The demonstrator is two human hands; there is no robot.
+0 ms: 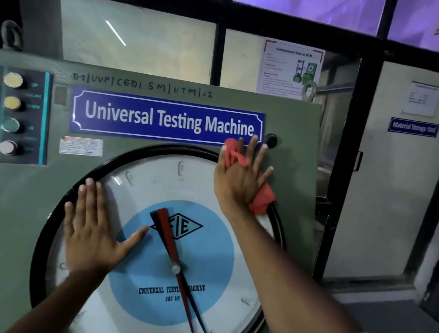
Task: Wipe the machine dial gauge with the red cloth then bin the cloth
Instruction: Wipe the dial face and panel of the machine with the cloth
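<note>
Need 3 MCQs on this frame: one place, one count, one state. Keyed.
1. Where is the red cloth?
A. under the right hand, at the dial's upper right
B. under the left hand
C. on the floor

2. How many round buttons on the left panel?
A. two
B. four
C. six

3. The left hand is:
A. clenched in a fist
B. flat on the dial glass
C. off the machine

Key: 1 A, cloth shows between and beside the right fingers; 2 B, four in one column; 3 B, palm down, fingers spread.
</note>
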